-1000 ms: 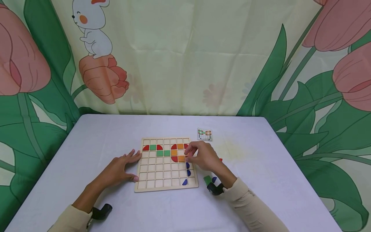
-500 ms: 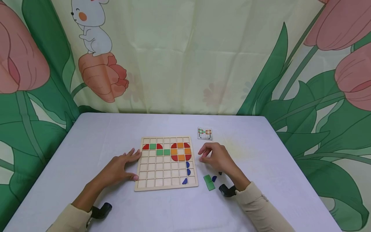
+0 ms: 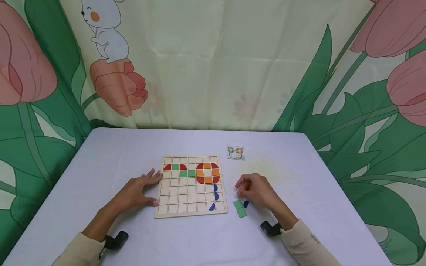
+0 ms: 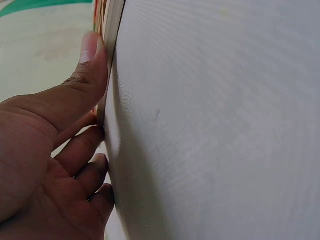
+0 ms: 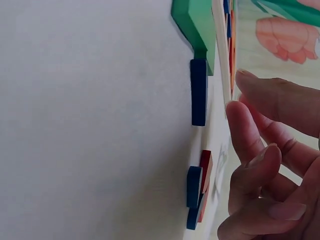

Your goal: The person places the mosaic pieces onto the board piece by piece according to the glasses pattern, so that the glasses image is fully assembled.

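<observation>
Left hand [image 3: 135,192], fingers relaxed, touches board [image 3: 183,192]; right hand [image 3: 257,190], fingers loosely curled, holds nothing. Off the board's right edge, right wrist shows us three blue pieces [image 5: 199,92]; head, one.

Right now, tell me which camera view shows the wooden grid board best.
The head view: it shows the top of the grid board face-on enough to read its squares and coloured pieces. The left wrist view gives only a strip of its edge beside the left hand; the right wrist view, a thin edge-on sliver.
</observation>
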The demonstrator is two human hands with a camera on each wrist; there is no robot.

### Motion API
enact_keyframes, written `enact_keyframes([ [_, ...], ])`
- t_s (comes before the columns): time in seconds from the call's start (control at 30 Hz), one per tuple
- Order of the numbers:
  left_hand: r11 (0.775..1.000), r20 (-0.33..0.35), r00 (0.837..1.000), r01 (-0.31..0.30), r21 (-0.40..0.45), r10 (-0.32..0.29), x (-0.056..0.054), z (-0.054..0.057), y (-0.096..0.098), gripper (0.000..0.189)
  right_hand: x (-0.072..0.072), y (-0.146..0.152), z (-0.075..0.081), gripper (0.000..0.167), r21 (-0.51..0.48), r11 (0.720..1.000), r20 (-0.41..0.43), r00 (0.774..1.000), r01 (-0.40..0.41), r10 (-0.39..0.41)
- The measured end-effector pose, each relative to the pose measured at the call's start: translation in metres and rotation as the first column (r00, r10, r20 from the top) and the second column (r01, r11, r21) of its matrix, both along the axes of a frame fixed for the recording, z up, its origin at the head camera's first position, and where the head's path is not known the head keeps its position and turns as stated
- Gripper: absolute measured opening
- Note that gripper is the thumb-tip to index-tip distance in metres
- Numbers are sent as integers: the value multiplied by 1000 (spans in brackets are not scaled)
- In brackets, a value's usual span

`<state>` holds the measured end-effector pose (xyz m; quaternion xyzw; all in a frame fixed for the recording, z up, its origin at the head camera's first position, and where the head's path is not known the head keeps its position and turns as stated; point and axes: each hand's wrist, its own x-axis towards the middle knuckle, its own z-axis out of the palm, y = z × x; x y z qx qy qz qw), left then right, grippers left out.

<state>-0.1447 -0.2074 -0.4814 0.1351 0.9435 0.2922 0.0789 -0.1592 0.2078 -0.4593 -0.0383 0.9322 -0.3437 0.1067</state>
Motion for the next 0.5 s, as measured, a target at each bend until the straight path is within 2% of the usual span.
enact_keyframes([
  [0.33, 1000, 1, 1000, 4, 5, -4, 0, 2, 1, 104, 15, 4, -1, 26, 107, 990, 42, 995, -91, 87],
  [0.5, 1000, -1, 1000, 9, 8, -9, 0, 1, 0, 105, 17, 3, 2, 25, 119, 984, 32, 991, -135, 132],
])
